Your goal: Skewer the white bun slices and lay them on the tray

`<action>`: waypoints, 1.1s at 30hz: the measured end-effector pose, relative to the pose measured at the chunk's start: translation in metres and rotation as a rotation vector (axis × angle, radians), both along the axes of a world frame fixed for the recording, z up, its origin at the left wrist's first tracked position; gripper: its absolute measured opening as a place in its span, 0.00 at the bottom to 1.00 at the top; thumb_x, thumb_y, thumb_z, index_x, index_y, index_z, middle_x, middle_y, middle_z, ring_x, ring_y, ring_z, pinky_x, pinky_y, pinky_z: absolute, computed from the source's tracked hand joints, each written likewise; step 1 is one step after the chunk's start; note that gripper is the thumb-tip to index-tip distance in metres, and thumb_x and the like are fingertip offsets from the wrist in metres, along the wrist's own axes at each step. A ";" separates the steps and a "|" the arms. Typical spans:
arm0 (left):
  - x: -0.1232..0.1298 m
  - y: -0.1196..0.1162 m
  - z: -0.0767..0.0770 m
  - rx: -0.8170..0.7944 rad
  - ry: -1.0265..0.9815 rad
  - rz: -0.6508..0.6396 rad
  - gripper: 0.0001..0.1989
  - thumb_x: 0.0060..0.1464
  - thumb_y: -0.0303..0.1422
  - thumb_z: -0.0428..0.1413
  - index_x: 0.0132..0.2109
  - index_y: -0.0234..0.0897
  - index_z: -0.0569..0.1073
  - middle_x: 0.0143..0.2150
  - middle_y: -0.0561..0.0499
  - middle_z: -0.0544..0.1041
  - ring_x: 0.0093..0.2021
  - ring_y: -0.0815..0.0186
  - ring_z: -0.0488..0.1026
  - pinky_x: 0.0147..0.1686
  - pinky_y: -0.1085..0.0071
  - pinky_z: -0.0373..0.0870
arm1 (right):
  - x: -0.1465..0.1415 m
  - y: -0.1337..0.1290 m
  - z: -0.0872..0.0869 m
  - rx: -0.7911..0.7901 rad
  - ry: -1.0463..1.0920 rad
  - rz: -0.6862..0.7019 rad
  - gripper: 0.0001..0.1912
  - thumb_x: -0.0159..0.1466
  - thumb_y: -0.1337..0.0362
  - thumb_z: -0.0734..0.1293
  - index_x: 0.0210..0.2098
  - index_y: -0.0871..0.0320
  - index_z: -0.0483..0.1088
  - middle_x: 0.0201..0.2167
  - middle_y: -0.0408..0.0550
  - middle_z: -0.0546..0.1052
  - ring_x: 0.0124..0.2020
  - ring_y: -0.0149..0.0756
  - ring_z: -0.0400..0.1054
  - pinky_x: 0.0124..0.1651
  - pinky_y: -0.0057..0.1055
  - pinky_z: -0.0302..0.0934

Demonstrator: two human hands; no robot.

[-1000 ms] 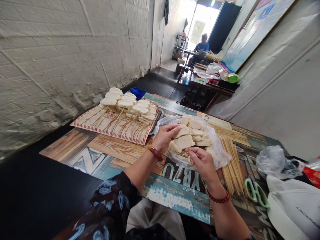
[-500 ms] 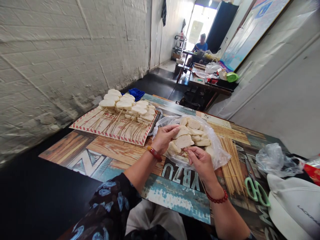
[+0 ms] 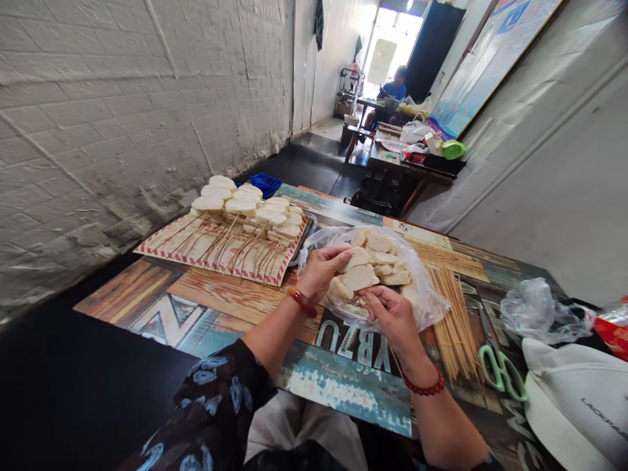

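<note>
My left hand [image 3: 321, 271] is closed, thumb and fingers pinching a pale bun slice [image 3: 354, 258] at its left edge. Just below that, another pale slice [image 3: 361, 278] hangs over the open plastic bag [image 3: 432, 297], which holds several more. My right hand [image 3: 392, 313] is pinched at the lower edge of this slice. A thin bamboo skewer [image 3: 395, 361] sticks out below the right palm; its tip is hidden. To the left, skewered slices [image 3: 240, 206] lie stacked, sticks toward me, on a printed paper bag [image 3: 216, 245].
Loose bamboo skewers [image 3: 454, 327] lie right of the bag, beside green-handled scissors [image 3: 500, 373]. A white cap [image 3: 574, 399] and crumpled clear plastic [image 3: 540, 311] are at the right. Behind is a cluttered table [image 3: 387, 154], with a person in blue [image 3: 394, 90] farther back.
The whole view has shifted slightly. Both hands keep nearly the same pose at the slices. The person at the back has moved a little.
</note>
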State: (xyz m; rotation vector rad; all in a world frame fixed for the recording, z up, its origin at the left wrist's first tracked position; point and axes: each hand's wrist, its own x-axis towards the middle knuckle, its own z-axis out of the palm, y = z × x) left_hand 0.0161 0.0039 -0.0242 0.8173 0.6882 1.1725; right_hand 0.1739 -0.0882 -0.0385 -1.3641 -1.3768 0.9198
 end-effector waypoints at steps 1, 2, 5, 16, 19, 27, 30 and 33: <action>0.000 0.000 0.000 -0.001 -0.001 0.001 0.21 0.36 0.42 0.73 0.38 0.35 0.85 0.37 0.46 0.83 0.34 0.67 0.76 0.35 0.73 0.70 | 0.000 0.000 0.000 0.004 -0.006 0.001 0.15 0.64 0.53 0.67 0.33 0.59 0.77 0.16 0.39 0.68 0.18 0.30 0.61 0.25 0.27 0.55; 0.001 0.000 -0.001 0.001 -0.001 0.005 0.21 0.36 0.42 0.73 0.38 0.35 0.85 0.37 0.46 0.83 0.34 0.67 0.76 0.35 0.73 0.70 | 0.000 0.000 0.000 0.008 -0.009 0.002 0.15 0.64 0.54 0.67 0.33 0.59 0.77 0.16 0.39 0.68 0.18 0.29 0.60 0.25 0.27 0.55; 0.002 -0.001 -0.001 0.019 0.000 0.021 0.20 0.37 0.41 0.73 0.37 0.35 0.85 0.37 0.46 0.83 0.36 0.67 0.75 0.36 0.73 0.70 | 0.000 0.001 0.001 0.003 0.003 0.016 0.15 0.64 0.54 0.67 0.35 0.60 0.78 0.15 0.38 0.68 0.18 0.29 0.60 0.25 0.27 0.56; -0.008 -0.001 0.006 -0.076 -0.117 -0.053 0.25 0.40 0.45 0.72 0.45 0.38 0.82 0.39 0.47 0.83 0.35 0.65 0.77 0.34 0.70 0.74 | 0.007 0.004 -0.001 -0.046 0.098 0.071 0.15 0.62 0.52 0.70 0.34 0.60 0.78 0.20 0.42 0.73 0.23 0.31 0.65 0.30 0.29 0.59; -0.008 0.000 0.006 -0.077 -0.117 -0.066 0.24 0.38 0.39 0.74 0.43 0.34 0.82 0.38 0.46 0.83 0.34 0.67 0.76 0.34 0.72 0.72 | 0.011 0.004 0.000 -0.077 0.087 0.101 0.15 0.60 0.52 0.72 0.36 0.59 0.78 0.30 0.47 0.79 0.26 0.32 0.70 0.33 0.30 0.63; -0.008 -0.003 0.010 -0.093 -0.173 -0.044 0.24 0.37 0.36 0.74 0.43 0.34 0.82 0.38 0.47 0.83 0.34 0.68 0.76 0.38 0.72 0.72 | 0.023 0.003 0.001 -0.040 -0.187 0.121 0.16 0.65 0.53 0.68 0.28 0.58 0.76 0.23 0.45 0.77 0.27 0.34 0.69 0.32 0.30 0.60; -0.007 -0.004 0.011 -0.092 -0.175 -0.053 0.24 0.36 0.36 0.74 0.43 0.35 0.83 0.38 0.48 0.83 0.35 0.68 0.77 0.37 0.73 0.72 | 0.023 0.003 0.000 -0.021 -0.188 0.115 0.16 0.66 0.53 0.67 0.29 0.57 0.76 0.23 0.44 0.77 0.26 0.34 0.68 0.32 0.29 0.60; -0.007 -0.006 0.012 -0.083 -0.165 -0.071 0.23 0.37 0.38 0.74 0.43 0.35 0.83 0.39 0.47 0.83 0.35 0.68 0.77 0.37 0.73 0.72 | 0.021 0.002 -0.001 -0.016 -0.196 0.110 0.16 0.66 0.53 0.67 0.28 0.57 0.75 0.22 0.44 0.77 0.26 0.34 0.69 0.32 0.29 0.60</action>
